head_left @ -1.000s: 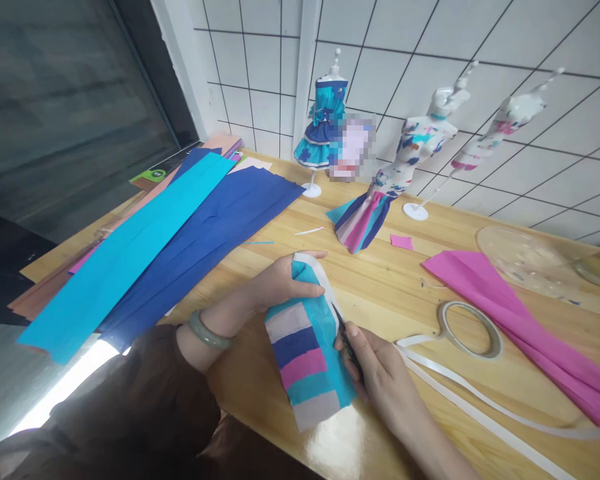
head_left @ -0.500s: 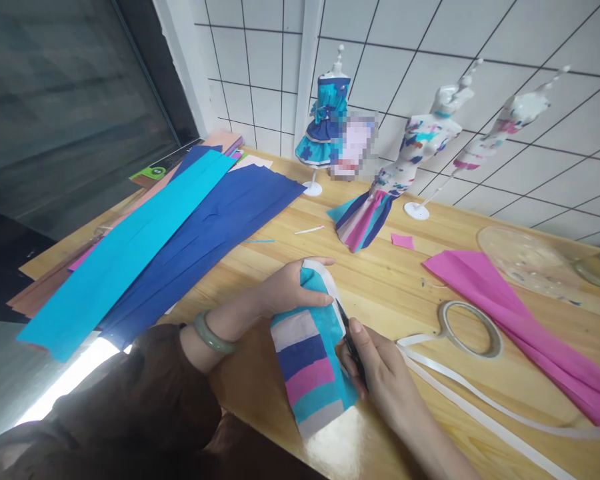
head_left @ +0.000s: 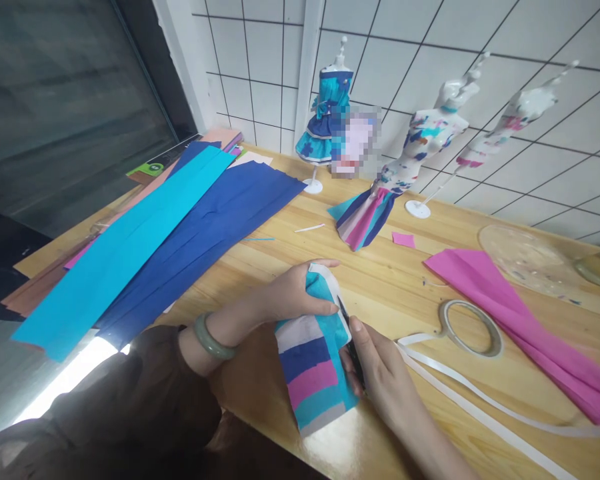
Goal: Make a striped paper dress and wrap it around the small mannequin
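L hand [head_left: 307, 290] has the striped piece [head_left: 313, 373] gripped at its far end, thumb on top, some fingers tucked behind it. Piece is mid-scene over the near part of the wood table [head_left: 260, 277], teal w/ stripes in pale pink, dk blue, pink & teal, plus white edging [head_left: 331, 285] curving round the far end & down the R side. R hand [head_left: 380, 363] is closed round black scissors [head_left: 355, 363], blades pointing far & a bit L, tip right by the white edging, close to the L thumb. Can't tell if the blades are apart or tbh if they're biting into anything.

Green bangle [head_left: 211, 337] on the L wrist, brown sleeve [head_left: 155, 400] behind it.

Rest of the table: lt blue sheet [head_left: 130, 247] on top of a dk blue sheet [head_left: 215, 227] over on the L. To the R there's a tape roll [head_left: 497, 337] w/ a white strip [head_left: 465, 385] trailing off to the R edge, & a pink sheet [head_left: 510, 313] just beyond. Sm pink scrap [head_left: 403, 239] farther back, near a mini dress form [head_left: 413, 150] in a striped skirt [head_left: 367, 220]. Another form in a blue dress [head_left: 325, 123] stands far, L of that one.
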`<state>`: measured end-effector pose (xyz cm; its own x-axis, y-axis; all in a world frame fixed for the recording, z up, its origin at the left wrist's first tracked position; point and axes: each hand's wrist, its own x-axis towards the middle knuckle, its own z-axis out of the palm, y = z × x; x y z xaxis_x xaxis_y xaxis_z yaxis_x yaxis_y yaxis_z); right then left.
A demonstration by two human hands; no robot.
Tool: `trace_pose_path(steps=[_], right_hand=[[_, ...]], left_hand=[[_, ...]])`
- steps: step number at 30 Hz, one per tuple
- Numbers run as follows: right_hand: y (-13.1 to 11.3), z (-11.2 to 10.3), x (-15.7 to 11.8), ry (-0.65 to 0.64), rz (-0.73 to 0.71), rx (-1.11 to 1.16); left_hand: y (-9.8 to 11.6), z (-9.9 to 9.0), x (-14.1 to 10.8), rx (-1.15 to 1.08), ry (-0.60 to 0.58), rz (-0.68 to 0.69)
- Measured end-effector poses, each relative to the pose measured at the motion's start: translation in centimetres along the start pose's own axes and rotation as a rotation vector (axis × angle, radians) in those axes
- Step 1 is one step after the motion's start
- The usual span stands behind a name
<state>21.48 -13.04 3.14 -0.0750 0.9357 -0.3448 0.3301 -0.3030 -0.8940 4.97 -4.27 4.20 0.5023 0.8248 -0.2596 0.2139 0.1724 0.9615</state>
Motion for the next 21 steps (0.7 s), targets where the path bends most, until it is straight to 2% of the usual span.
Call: trace_pose_path(steps=[21], right_hand=[[0.26,0.09,0.21,0.037,0.015,0.015]], left_hand=[[-0.50,0.98,0.20,0.025,0.040,-0.041]])
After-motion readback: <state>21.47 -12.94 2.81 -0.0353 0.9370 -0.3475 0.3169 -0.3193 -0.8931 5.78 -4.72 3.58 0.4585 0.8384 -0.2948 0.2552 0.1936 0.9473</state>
